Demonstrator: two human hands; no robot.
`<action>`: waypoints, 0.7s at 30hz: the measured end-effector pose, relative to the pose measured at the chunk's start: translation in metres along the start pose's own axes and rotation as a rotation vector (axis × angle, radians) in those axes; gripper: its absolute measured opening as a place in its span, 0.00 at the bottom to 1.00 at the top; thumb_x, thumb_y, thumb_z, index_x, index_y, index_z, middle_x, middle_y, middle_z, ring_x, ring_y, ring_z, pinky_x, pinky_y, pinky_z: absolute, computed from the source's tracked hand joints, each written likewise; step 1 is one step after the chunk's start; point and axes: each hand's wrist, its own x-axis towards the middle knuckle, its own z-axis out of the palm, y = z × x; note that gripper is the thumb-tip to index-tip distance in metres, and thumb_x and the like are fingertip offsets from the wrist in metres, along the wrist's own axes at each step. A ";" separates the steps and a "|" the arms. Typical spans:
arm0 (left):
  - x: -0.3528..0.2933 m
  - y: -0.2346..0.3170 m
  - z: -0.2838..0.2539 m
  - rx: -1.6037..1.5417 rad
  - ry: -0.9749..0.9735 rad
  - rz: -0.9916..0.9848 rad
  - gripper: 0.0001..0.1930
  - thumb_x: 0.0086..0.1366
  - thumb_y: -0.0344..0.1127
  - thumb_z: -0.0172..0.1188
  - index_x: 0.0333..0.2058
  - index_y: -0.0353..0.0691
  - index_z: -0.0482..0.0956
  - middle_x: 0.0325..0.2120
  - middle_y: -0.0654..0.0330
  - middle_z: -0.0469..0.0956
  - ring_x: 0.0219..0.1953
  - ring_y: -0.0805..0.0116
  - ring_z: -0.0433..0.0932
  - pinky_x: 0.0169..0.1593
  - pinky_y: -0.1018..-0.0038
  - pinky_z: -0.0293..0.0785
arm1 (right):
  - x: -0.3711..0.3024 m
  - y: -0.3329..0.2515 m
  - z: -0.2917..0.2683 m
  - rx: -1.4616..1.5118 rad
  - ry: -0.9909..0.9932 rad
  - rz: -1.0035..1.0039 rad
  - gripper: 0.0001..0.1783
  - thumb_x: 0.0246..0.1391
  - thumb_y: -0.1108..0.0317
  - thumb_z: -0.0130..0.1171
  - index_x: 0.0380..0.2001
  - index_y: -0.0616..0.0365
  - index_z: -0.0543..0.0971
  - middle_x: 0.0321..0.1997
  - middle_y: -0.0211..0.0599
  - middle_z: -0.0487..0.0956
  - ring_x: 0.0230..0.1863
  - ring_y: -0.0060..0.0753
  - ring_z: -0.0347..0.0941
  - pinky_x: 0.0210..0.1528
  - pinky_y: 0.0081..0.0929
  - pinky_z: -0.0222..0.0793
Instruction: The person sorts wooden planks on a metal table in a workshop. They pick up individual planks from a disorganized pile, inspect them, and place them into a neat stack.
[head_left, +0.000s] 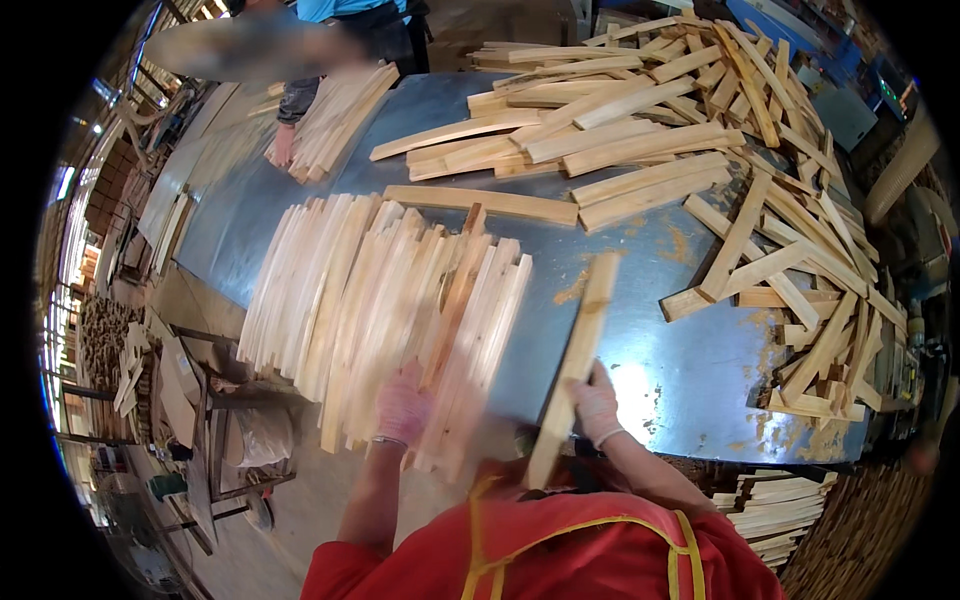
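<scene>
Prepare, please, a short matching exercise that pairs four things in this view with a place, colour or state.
1. Left hand
2. Right hand
3. Jumbled boards
4. Table

A. Holding one plank
B. Shiny blue-grey
C. At the near end of the side-by-side strips
D. Heaped toward the far and right sides

Pairs: 1-C, 2-A, 3-D, 4-B.

Left hand [402,405] blurred, outline unclear against slats [335,290]. Co-worker [388,35] cut off by top edge; red shirt [430,555], by lower edge.
</scene>
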 end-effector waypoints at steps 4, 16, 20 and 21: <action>-0.037 -0.045 0.015 0.056 -0.009 0.035 0.18 0.64 0.42 0.63 0.49 0.39 0.83 0.44 0.44 0.83 0.45 0.40 0.83 0.48 0.49 0.81 | -0.017 -0.034 0.078 -0.598 -0.379 -0.058 0.34 0.59 0.56 0.66 0.64 0.61 0.72 0.53 0.60 0.83 0.54 0.59 0.81 0.58 0.48 0.76; -0.062 0.058 0.056 -1.145 -0.708 -0.213 0.11 0.73 0.37 0.66 0.49 0.39 0.85 0.33 0.67 0.84 0.33 0.79 0.79 0.35 0.76 0.77 | -0.009 -0.015 -0.061 -0.437 -0.340 -0.022 0.29 0.64 0.58 0.62 0.64 0.59 0.72 0.51 0.47 0.84 0.51 0.44 0.80 0.56 0.38 0.73; 0.002 0.134 0.124 -0.731 -0.552 0.356 0.13 0.69 0.36 0.66 0.47 0.36 0.85 0.33 0.62 0.85 0.32 0.73 0.82 0.35 0.70 0.78 | -0.012 0.008 -0.101 -0.308 -0.319 0.066 0.30 0.65 0.62 0.62 0.68 0.56 0.72 0.51 0.38 0.83 0.50 0.30 0.78 0.55 0.30 0.73; 0.041 0.204 0.100 -0.687 -0.429 0.492 0.14 0.68 0.38 0.66 0.48 0.35 0.85 0.33 0.58 0.85 0.32 0.70 0.82 0.36 0.69 0.78 | -0.015 -0.001 -0.113 -0.267 -0.278 0.101 0.31 0.64 0.63 0.62 0.69 0.56 0.72 0.50 0.36 0.83 0.50 0.28 0.77 0.54 0.28 0.73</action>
